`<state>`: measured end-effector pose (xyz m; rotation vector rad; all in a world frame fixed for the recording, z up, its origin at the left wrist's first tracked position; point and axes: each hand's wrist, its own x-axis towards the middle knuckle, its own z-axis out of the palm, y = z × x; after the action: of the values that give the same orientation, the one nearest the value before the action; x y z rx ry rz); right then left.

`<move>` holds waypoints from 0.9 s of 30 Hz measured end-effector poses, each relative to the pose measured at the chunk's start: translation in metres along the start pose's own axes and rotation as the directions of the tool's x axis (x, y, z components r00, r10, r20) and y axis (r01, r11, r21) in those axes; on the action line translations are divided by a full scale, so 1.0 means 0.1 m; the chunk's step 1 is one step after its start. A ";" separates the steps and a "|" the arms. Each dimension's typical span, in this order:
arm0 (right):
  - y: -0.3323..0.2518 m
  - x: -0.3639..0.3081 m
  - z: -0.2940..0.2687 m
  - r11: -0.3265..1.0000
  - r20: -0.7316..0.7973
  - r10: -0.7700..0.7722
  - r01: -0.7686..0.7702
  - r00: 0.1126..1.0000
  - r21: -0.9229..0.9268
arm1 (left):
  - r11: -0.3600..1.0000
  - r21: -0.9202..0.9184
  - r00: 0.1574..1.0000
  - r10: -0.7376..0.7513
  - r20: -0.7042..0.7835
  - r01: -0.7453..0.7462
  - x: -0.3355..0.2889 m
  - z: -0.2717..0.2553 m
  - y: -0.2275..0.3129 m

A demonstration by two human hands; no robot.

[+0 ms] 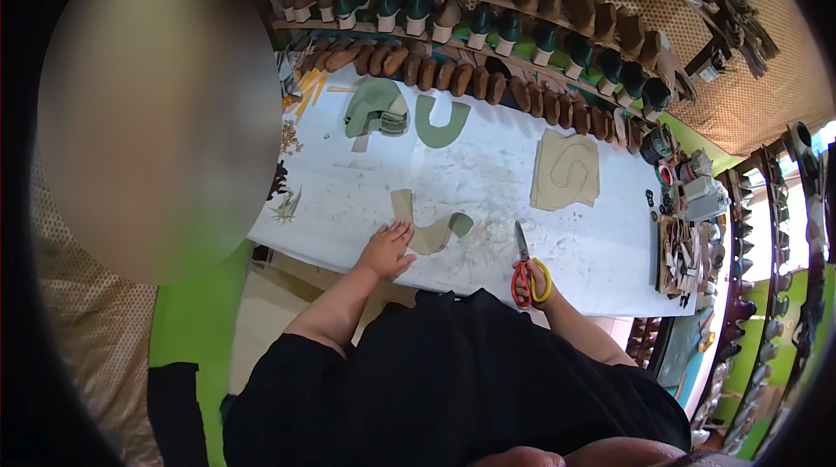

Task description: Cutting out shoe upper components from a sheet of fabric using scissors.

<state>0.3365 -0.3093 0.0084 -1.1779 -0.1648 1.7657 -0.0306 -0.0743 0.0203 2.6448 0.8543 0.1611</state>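
Note:
My left hand (388,249) lies on the white-covered table with its fingers stretched out, resting on the left part of a beige U-shaped cut piece (428,240). A small green patch (461,224) shows at that piece's right end. In my right hand (537,282), near the table's front edge, is a pair of scissors (522,262) with one red and one yellow handle. Their blades point away from me, apart from the beige piece. Farther right lies a beige sheet (564,172) with a curved outline drawn on it.
At the back of the table are a green U-shaped piece (442,122) and a stack of green pieces (374,108). Rows of shoe lasts (461,79) line shelves behind. A tool box (679,253) and containers (705,197) stand on the right. A blurred area covers the upper left.

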 end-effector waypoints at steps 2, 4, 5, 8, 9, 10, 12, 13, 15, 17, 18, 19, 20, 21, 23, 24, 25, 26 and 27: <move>0.05 -0.02 0.17 0.995 -0.046 -0.052 0.048 0.998 -0.086 | 1.000 -0.011 1.000 0.014 -0.015 -0.015 0.03 0.02 -0.11; 0.12 0.04 0.33 0.966 -0.072 -0.155 0.136 0.985 -0.219 | 0.988 0.077 0.991 0.134 -0.018 -0.132 0.07 0.07 -0.26; 0.14 0.03 0.45 0.965 -0.052 -0.138 0.123 0.989 -0.232 | 0.989 0.070 0.991 0.135 -0.011 -0.134 0.12 0.04 -0.28; 0.17 0.12 0.83 0.945 0.032 -0.131 0.134 0.991 -0.299 | 0.961 0.134 0.968 0.249 -0.022 -0.244 0.19 -0.07 -0.28; 0.18 0.18 0.97 0.944 0.066 -0.130 0.144 0.989 -0.297 | 0.954 0.132 0.958 0.280 -0.062 -0.270 0.20 -0.02 -0.33; 0.18 0.21 1.09 0.945 0.091 -0.089 0.113 0.992 -0.308 | 0.946 0.130 0.945 0.310 -0.102 -0.296 0.19 0.02 -0.37; 0.12 0.27 1.38 0.935 0.119 -0.082 0.118 0.990 -0.334 | 0.940 0.116 0.933 0.335 -0.132 -0.321 0.21 0.05 -0.36; 0.10 0.34 1.46 0.922 0.143 -0.073 0.122 0.987 -0.369 | 0.935 0.106 0.921 0.353 -0.164 -0.339 0.22 0.05 -0.36; 0.05 0.38 1.69 0.900 0.129 -0.068 0.117 0.989 -0.419 | 0.931 0.107 0.910 0.364 -0.200 -0.349 0.24 0.08 -0.35; 0.08 0.49 1.76 0.892 0.132 -0.088 0.137 0.987 -0.430 | 0.928 0.108 0.897 0.373 -0.236 -0.358 0.26 0.08 -0.34; 0.08 0.52 1.79 0.866 0.130 -0.076 0.130 0.989 -0.483 | 0.933 0.067 0.905 0.360 -0.225 -0.354 0.26 0.07 -0.33; 0.08 0.55 1.81 0.837 0.128 -0.064 0.123 0.990 -0.534 | 0.937 0.025 0.914 0.346 -0.213 -0.349 0.26 0.06 -0.31; 0.08 0.55 1.84 0.838 0.127 -0.063 0.121 0.990 -0.533 | 0.937 0.024 0.914 0.346 -0.211 -0.349 0.23 0.06 -0.30; 0.06 0.55 1.88 0.835 0.102 0.001 0.055 0.995 -0.548 | 0.927 0.011 0.895 0.366 -0.257 -0.376 0.18 0.06 -0.27; 0.08 0.55 1.91 0.829 0.076 0.066 -0.012 0.995 -0.559 | 0.916 -0.001 0.874 0.383 -0.298 -0.402 0.06 0.04 -0.19; 0.11 0.53 1.88 0.833 0.063 0.158 -0.099 0.985 -0.545 | 0.913 -0.018 0.880 0.386 -0.277 -0.407 -0.01 0.01 -0.14; 0.13 0.52 1.87 0.828 0.053 0.249 -0.185 0.967 -0.529 | 0.911 -0.035 0.885 0.389 -0.256 -0.411 -0.07 0.01 -0.09; 0.15 0.49 1.89 0.829 0.053 0.252 -0.188 0.966 -0.526 | 0.905 -0.072 0.881 0.388 -0.272 -0.420 -0.12 0.02 -0.06; 0.16 0.44 1.91 0.794 0.054 0.246 -0.169 0.968 -0.585 | 0.904 -0.074 0.882 0.388 -0.268 -0.420 -0.18 0.02 -0.06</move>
<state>0.1767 -0.2128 0.0709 -1.5560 -0.7179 2.0618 -0.0479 -0.0809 0.0166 2.6767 0.3262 0.6436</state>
